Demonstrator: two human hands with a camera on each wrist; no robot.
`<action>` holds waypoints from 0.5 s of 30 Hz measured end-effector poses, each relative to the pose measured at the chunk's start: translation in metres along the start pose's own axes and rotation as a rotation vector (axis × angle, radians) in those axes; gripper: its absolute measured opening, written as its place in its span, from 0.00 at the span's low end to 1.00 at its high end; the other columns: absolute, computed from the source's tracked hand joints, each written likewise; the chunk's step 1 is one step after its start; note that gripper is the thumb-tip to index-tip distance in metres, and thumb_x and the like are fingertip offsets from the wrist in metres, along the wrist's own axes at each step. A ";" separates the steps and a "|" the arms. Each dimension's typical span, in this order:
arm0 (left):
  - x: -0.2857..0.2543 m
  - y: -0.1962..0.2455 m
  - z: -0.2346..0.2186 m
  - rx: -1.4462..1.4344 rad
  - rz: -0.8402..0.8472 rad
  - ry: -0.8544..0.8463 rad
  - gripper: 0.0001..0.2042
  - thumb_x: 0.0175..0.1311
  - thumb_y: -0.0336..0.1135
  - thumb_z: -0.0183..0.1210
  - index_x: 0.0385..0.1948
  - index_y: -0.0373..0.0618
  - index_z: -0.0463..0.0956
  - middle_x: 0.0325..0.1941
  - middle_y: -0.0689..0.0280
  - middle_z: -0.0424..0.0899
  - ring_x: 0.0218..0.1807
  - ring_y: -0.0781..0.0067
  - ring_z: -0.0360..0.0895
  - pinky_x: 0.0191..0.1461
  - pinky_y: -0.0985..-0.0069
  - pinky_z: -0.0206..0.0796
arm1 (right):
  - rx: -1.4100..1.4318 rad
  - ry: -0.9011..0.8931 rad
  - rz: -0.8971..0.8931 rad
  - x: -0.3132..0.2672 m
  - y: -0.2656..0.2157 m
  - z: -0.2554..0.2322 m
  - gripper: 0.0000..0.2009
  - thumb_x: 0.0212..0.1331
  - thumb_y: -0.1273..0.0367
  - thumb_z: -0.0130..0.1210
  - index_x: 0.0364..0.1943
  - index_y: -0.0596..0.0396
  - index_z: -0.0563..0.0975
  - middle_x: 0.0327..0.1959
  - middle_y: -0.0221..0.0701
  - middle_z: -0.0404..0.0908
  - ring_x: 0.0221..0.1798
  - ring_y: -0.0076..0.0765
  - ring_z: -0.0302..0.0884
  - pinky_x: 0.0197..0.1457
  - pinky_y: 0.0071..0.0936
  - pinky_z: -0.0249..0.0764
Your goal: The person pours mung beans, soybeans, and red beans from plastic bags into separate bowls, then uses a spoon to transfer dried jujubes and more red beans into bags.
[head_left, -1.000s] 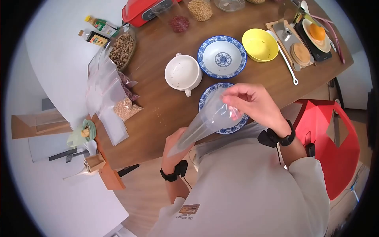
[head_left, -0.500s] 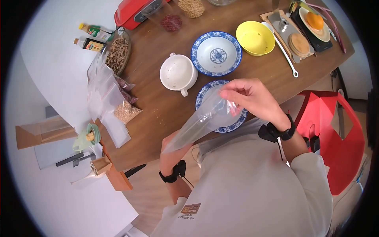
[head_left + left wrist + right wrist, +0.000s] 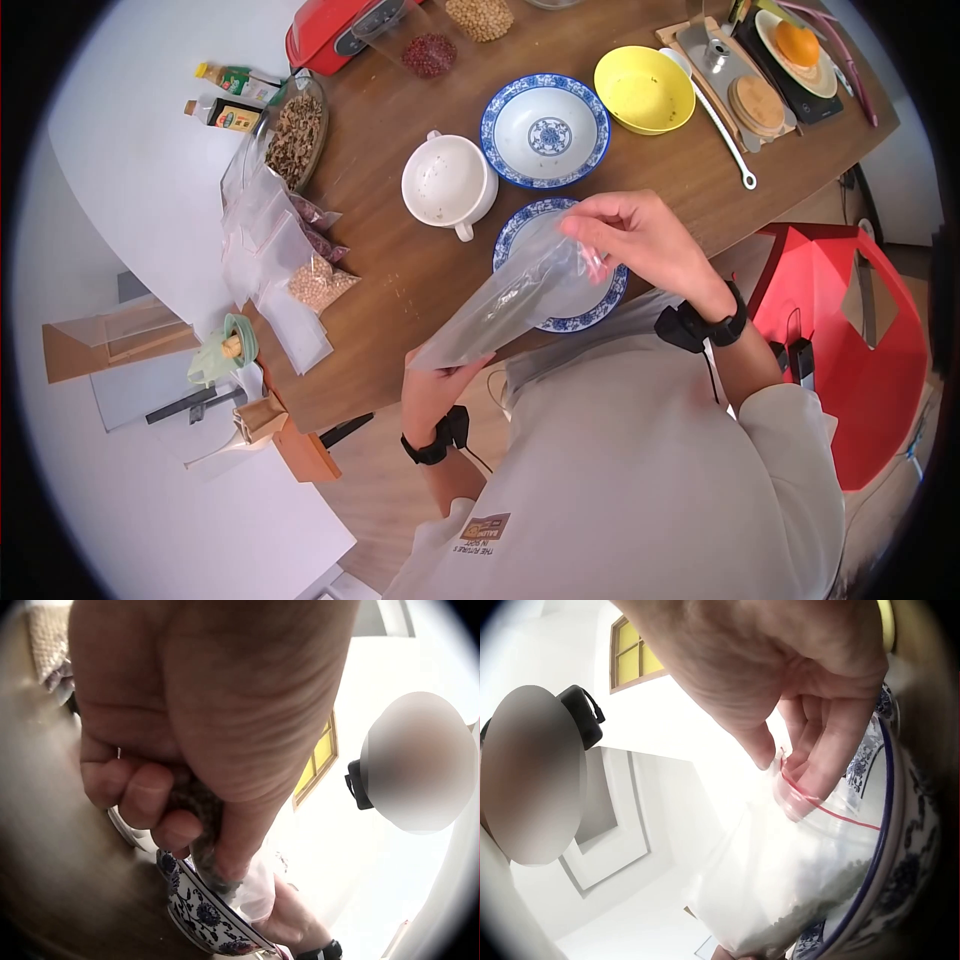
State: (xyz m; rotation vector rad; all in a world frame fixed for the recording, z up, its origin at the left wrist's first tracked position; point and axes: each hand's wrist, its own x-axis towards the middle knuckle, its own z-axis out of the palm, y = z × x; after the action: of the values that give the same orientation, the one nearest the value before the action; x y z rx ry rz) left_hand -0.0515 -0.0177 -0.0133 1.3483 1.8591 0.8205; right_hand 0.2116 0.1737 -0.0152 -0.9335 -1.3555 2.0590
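Observation:
A clear plastic zip bag [image 3: 485,312] slants over the nearest blue-and-white bowl [image 3: 590,320]. My right hand [image 3: 645,245] pinches the bag's mouth between thumb and fingers, beside the red zip strip [image 3: 838,815]. At the bag's lower end, my left hand [image 3: 432,392] curls its fingers and thumb around the plastic and the dark contents. Small greenish grains [image 3: 810,906] lie along the lower side of the bag in the right wrist view. The bag's mouth hangs above the bowl, whose inside is partly hidden by the bag and right hand.
Behind stand another blue-and-white bowl [image 3: 548,165], a white two-handled bowl [image 3: 440,185] and a yellow bowl [image 3: 640,90]. Filled bags [image 3: 322,285] lie near the left table edge. A white spoon [image 3: 730,140] lies at the right; a red chair [image 3: 880,420] stands beside the table.
The head view has shifted slightly. The bag's lower end has risen a little with my left hand, and the bag looks broader. My right hand keeps its pinch on the mouth.

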 end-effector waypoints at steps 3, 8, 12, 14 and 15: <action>0.001 -0.001 -0.001 -0.011 0.023 0.007 0.14 0.56 0.29 0.74 0.42 0.35 0.85 0.32 0.59 0.89 0.30 0.74 0.82 0.37 0.76 0.73 | -0.002 0.006 0.007 0.000 0.001 -0.001 0.13 0.72 0.64 0.60 0.42 0.63 0.84 0.24 0.23 0.78 0.26 0.16 0.76 0.30 0.18 0.74; 0.000 -0.001 -0.001 0.002 0.019 0.012 0.14 0.56 0.30 0.74 0.42 0.35 0.85 0.32 0.59 0.89 0.29 0.72 0.82 0.37 0.76 0.73 | -0.002 0.000 0.009 0.000 0.002 -0.003 0.13 0.72 0.63 0.60 0.42 0.62 0.84 0.24 0.22 0.78 0.26 0.16 0.76 0.31 0.18 0.74; 0.001 0.000 -0.002 0.048 0.048 0.017 0.13 0.57 0.29 0.73 0.42 0.35 0.85 0.32 0.59 0.89 0.29 0.74 0.81 0.37 0.76 0.73 | -0.019 0.001 0.028 -0.001 0.000 -0.004 0.13 0.72 0.63 0.59 0.42 0.61 0.84 0.25 0.22 0.79 0.26 0.16 0.76 0.31 0.18 0.74; 0.000 0.002 -0.002 0.033 0.044 0.028 0.13 0.57 0.29 0.73 0.42 0.35 0.85 0.32 0.59 0.89 0.29 0.76 0.82 0.36 0.77 0.73 | -0.020 0.005 0.029 -0.001 0.000 -0.004 0.13 0.72 0.63 0.59 0.42 0.62 0.84 0.25 0.22 0.79 0.26 0.16 0.76 0.31 0.18 0.74; 0.000 0.003 -0.001 0.018 0.041 0.039 0.13 0.57 0.29 0.73 0.42 0.34 0.85 0.33 0.59 0.89 0.30 0.77 0.82 0.36 0.78 0.73 | -0.022 0.009 0.031 -0.001 0.000 -0.004 0.13 0.72 0.63 0.59 0.42 0.62 0.84 0.25 0.23 0.79 0.26 0.16 0.76 0.32 0.18 0.74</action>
State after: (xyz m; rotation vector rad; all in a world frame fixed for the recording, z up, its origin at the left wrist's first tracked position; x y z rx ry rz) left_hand -0.0512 -0.0166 -0.0103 1.3947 1.8791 0.8583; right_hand 0.2155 0.1756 -0.0159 -0.9775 -1.3702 2.0641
